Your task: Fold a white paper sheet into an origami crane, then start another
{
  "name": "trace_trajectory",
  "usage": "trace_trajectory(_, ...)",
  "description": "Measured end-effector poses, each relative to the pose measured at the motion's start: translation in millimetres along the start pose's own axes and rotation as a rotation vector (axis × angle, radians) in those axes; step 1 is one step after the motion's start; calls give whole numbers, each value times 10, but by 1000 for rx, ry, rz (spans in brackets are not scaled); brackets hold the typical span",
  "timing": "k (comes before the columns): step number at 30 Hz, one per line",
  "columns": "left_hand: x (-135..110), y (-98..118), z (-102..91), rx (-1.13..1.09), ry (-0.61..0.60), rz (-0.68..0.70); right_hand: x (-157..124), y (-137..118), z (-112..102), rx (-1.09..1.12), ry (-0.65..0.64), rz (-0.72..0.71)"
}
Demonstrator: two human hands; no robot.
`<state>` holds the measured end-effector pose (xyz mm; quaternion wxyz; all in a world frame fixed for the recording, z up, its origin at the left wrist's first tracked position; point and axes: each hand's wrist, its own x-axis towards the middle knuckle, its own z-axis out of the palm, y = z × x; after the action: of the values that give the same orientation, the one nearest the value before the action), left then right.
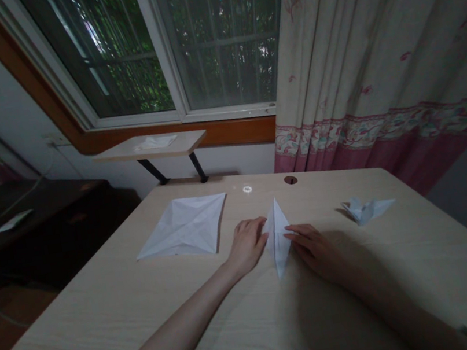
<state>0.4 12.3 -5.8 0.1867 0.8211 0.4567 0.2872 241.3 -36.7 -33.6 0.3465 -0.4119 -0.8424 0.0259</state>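
A white sheet of paper folded into a narrow diamond [279, 235] lies on the table, its points facing toward and away from me. My left hand [246, 246] holds its left edge, with the thumb and fingers closed there. On the opposite edge, the fingers of my right hand [315, 249] grip the paper, thumb side partly hidden. Left of my hands a creased, square white sheet [184, 227] is spread out. Over to the right sits a small folded paper bird [366, 211].
The pale wooden table [238, 326] has a round cable hole [291, 180] near its back edge. A raised shelf [193, 141] at the back left carries crumpled white paper [156, 142]. Behind are a window [222, 42] and a patterned curtain [372, 49]; a dark cabinet [68, 217] stands left.
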Motion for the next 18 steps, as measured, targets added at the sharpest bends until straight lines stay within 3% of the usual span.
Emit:
trace_trajectory(6, -6, 55, -46, 31, -18, 24, -5, 18, 28, 24, 17, -12)
trace_trajectory(15, -16, 70, -61, 75, -39, 46, 0, -42, -19, 97, -9, 53)
trace_trajectory(18, -16, 63, -57, 65, -36, 57, -35, -15, 5, 66, 36, 94)
